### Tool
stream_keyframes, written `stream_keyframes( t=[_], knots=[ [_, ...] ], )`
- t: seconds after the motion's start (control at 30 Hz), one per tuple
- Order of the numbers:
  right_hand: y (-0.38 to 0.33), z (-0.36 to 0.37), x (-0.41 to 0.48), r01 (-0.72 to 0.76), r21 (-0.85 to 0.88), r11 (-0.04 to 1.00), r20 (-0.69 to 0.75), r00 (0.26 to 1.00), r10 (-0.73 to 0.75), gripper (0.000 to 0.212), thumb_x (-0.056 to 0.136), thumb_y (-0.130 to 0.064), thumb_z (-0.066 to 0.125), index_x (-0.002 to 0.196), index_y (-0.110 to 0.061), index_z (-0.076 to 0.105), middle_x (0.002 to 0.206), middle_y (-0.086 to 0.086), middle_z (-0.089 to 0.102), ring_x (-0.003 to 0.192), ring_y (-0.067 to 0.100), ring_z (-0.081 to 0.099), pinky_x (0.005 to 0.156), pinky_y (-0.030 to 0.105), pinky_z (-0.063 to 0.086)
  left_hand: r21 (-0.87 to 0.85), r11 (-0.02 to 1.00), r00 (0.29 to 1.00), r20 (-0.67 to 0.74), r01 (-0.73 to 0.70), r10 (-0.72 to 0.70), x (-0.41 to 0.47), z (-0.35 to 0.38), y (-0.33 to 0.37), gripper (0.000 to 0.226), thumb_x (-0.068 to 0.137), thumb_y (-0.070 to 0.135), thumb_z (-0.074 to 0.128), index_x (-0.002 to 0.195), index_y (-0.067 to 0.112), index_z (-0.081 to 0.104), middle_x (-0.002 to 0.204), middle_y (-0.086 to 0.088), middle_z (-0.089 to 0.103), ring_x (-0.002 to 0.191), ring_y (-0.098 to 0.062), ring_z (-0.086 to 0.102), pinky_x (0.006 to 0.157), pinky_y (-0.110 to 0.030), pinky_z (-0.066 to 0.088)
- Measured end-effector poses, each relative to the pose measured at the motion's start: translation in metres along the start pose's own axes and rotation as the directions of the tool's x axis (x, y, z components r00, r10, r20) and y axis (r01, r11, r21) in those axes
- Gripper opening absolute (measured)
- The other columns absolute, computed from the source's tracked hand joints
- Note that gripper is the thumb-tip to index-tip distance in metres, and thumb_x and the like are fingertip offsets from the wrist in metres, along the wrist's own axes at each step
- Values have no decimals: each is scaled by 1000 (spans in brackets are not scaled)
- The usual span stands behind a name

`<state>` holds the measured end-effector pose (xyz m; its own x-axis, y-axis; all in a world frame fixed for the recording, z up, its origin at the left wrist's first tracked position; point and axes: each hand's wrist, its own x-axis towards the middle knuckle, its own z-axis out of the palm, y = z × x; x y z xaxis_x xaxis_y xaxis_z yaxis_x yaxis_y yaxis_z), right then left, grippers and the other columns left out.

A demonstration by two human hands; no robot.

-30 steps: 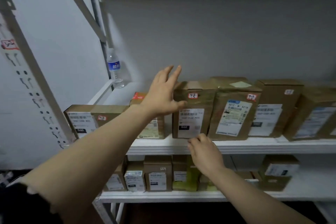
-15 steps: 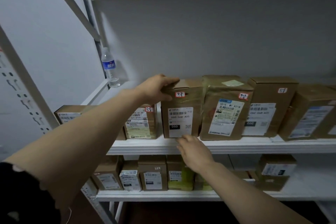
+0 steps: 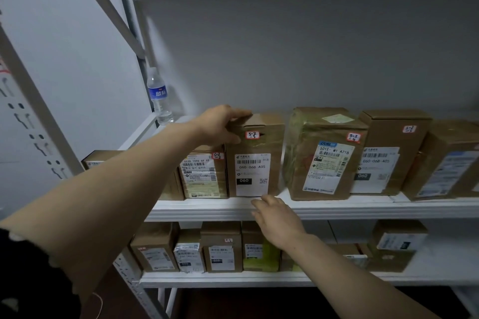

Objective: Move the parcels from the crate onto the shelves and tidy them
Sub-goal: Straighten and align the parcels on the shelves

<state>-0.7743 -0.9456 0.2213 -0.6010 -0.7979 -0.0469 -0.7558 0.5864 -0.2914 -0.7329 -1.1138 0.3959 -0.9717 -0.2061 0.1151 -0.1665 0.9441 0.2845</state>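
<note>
A row of brown cardboard parcels stands on the upper white shelf [image 3: 337, 208]. My left hand [image 3: 220, 124] grips the top left corner of the upright parcel labelled 060-06B-A05 [image 3: 259, 158]. My right hand [image 3: 277, 217] is below that parcel at the shelf's front edge, fingers relaxed and reaching toward its bottom right corner. A shorter parcel [image 3: 202, 176] stands against its left side. To its right, across a narrow gap, stands a tape-wrapped parcel [image 3: 321, 155], then another brown box [image 3: 388, 153]. The crate is out of view.
A clear water bottle [image 3: 159, 96] stands at the shelf's back left corner by the upright post. The lower shelf [image 3: 233, 280] holds several more parcels. A perforated steel upright [image 3: 31, 122] rises at the left. The wall behind is grey.
My left hand went from open above the parcel to gripping its top left corner. The parcel slid left against the shorter one, leaving a gap on its right. My right hand stayed at the shelf edge.
</note>
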Motion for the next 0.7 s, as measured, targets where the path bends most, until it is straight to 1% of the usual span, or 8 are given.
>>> stream_keyframes(
  t=[0.1,0.23,0.3,0.37,0.43,0.5,0.6,0.7],
  knots=[
    [2,-1,-2,-4,-6,1000,-7,1000,4,43,103,-34,31,144,-22,35,149,4,33,136,23,33,111,36,31,16,999,1000,-1,31,-31,0,2,0,77,81,11,72,147,16,33,141,-9,45,128,-24,44,98,-21,32],
    [7,-6,-8,-17,9,1000,-44,999,18,43,103,-35,31,144,-23,36,149,3,33,134,21,35,109,36,34,9,999,999,12,49,-50,-1,1,6,96,75,18,79,151,16,20,146,-10,37,132,-26,39,103,-25,32],
    [12,-9,-12,-30,32,999,-78,996,33,42,102,-35,33,143,-23,38,146,2,36,131,21,39,105,36,38,9,999,999,13,41,-41,0,1,12,104,72,23,81,152,20,14,150,-11,29,135,-28,34,109,-30,29],
    [20,-13,-18,-40,55,998,-113,993,46,41,102,-35,34,141,-24,41,144,1,38,127,20,42,101,36,41,87,996,999,1,36,-36,4,0,22,107,72,36,79,152,27,9,156,-11,18,142,-30,20,117,-42,17],
    [29,-17,-25,-51,64,997,-154,986,61,39,102,-34,35,139,-24,42,141,1,40,123,19,45,97,34,44,174,985,999,-35,16,-10,10,1,38,105,73,48,74,152,31,8,159,-8,9,145,-29,6,118,-49,4],
    [42,-23,-32,-75,67,995,-202,975,88,38,101,-33,35,137,-25,43,137,0,42,118,18,49,94,32,46,182,982,997,-56,-46,57,19,3,58,99,76,53,70,152,30,10,159,-6,7,146,-27,3,118,-47,4],
    [63,-31,-43,-127,88,988,-282,948,147,36,101,-31,37,136,-26,45,133,-1,44,114,17,51,94,33,46,106,986,991,2,-131,132,36,12,90,90,80,48,68,151,27,18,159,-4,12,145,-25,9,117,-40,15],
    [85,-38,-51,-178,102,979,-328,923,201,35,99,-32,40,133,-27,46,132,-1,41,114,17,50,95,33,46,130,983,990,75,-126,117,60,25,118,91,79,49,69,151,26,18,159,-7,13,145,-28,11,117,-43,18]
  ],
)
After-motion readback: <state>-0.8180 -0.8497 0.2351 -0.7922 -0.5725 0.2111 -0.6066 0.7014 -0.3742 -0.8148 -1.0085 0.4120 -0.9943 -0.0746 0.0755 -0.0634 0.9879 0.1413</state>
